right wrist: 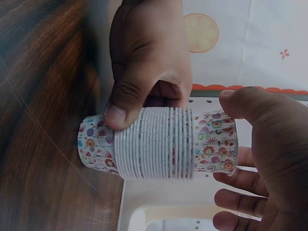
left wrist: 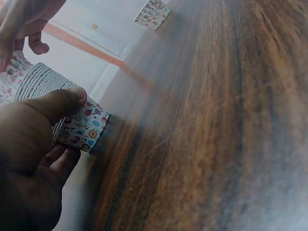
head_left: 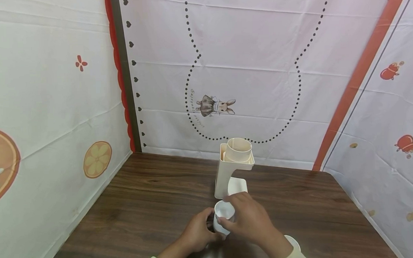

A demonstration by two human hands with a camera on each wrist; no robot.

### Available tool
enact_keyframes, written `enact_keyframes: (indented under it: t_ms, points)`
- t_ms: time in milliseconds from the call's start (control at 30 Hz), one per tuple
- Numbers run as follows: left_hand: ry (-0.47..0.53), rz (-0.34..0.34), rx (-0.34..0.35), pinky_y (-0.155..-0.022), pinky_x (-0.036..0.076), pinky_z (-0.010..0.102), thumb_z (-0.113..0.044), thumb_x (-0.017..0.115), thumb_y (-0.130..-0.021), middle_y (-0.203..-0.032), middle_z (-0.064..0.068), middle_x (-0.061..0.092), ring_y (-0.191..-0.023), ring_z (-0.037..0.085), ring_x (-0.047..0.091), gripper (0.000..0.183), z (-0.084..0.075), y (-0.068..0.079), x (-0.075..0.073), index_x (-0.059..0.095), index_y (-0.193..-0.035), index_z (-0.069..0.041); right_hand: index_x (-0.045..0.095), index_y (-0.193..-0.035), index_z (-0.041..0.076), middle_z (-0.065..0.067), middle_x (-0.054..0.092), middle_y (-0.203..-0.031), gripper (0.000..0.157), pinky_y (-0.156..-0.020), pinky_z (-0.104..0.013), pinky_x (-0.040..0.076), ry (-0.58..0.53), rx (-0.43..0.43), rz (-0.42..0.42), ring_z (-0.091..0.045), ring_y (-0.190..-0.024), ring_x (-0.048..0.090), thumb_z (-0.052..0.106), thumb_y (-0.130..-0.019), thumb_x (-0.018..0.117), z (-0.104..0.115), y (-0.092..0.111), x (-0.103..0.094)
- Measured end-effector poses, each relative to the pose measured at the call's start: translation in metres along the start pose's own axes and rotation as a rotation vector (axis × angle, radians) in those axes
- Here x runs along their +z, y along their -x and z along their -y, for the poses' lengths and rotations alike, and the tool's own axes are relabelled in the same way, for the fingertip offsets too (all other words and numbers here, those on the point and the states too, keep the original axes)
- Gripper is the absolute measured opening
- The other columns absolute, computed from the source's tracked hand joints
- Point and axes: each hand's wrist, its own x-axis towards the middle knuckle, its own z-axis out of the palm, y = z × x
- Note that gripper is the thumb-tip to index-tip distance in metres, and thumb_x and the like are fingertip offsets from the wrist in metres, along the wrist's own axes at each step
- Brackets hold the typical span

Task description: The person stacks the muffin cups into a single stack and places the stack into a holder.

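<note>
A stack of paper cups [right wrist: 154,144] with a colourful flower print and white rims stands upright on the table, its top cup raised partway out of the rest. My left hand [head_left: 198,231] grips the stack low down, thumb [left wrist: 72,98] on one side and fingers [left wrist: 62,166] on the other. Around the top cup [right wrist: 214,142] is my right hand [head_left: 248,216], thumb at its rim and a finger or two on the far side; the other fingers spread loosely. From the head view I look into the white inside of that cup [head_left: 225,210].
Just behind the hands stands a cream plastic dispenser [head_left: 223,177] with a round tube [head_left: 239,150] on top and a flat base. A separate printed cup [left wrist: 153,13] stands by my right forearm. Printed cloth walls [head_left: 225,67] enclose the dark wooden table [head_left: 154,199].
</note>
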Motion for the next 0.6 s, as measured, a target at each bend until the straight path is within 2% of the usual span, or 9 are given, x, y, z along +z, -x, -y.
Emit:
enact_keyframes:
  t_ms: [200, 600]
  points:
    - [-0.027, -0.013, 0.006, -0.094, 0.055, 0.030, -0.022, 0.097, -0.067, -0.111, -0.009, 0.069, -0.104, 0.010, 0.065, 0.064, -0.001, 0.000, 0.000, 0.065, -0.122, -0.011, 0.072, -0.117, 0.019, 0.005, 0.068, -0.113, 0.051, -0.075, -0.039, 0.058, 0.017, -0.002, 0.021, -0.012, -0.109, 0.061, 0.048, -0.077, 0.085, -0.001, 0.002, 0.003]
    - [0.011, -0.016, 0.023, -0.090, 0.056, 0.025, -0.019, 0.097, -0.067, -0.105, -0.011, 0.070, -0.099, 0.006, 0.066, 0.059, -0.001, 0.000, 0.001, 0.066, -0.116, -0.012, 0.071, -0.115, 0.019, 0.006, 0.068, -0.114, 0.049, -0.068, -0.034, 0.054, -0.006, 0.012, 0.072, -0.011, -0.102, 0.060, 0.047, -0.077, 0.085, -0.002, 0.008, 0.012]
